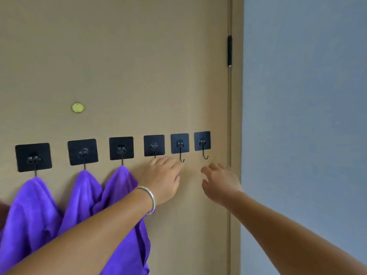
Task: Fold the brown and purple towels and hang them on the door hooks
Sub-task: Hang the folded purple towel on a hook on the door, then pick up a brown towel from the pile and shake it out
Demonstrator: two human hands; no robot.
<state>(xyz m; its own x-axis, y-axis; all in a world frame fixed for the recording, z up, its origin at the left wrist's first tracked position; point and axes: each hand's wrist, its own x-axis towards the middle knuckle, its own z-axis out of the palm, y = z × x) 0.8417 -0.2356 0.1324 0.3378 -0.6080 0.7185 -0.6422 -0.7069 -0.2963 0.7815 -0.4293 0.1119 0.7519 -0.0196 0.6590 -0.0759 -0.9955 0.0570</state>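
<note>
Hands reach toward a row of six black adhesive door hooks on a tan door (139,66). Taking the fourth hook (154,145) from the left as landmark: the left hand (162,179), fingers loosely spread and holding nothing, lies just below it, covering its wire tip. The right hand (220,183), also open and empty, hovers below and to the right, under the sixth hook (202,141). Purple towels (83,205) hang bunched from the three hooks left of the landmark. A dark sliver at the far left edge may be a brown towel; it cannot be told.

Judging from this, the hanging looks nearly finished; a good move would be to smooth the nearest purple towel so it hangs evenly and stays seated on its hook.

Above and left of the landmark sits a small yellow sticker (77,107). A black hinge (229,50) and blue wall (303,116) lie far right. Nothing blocks the free hooks.
</note>
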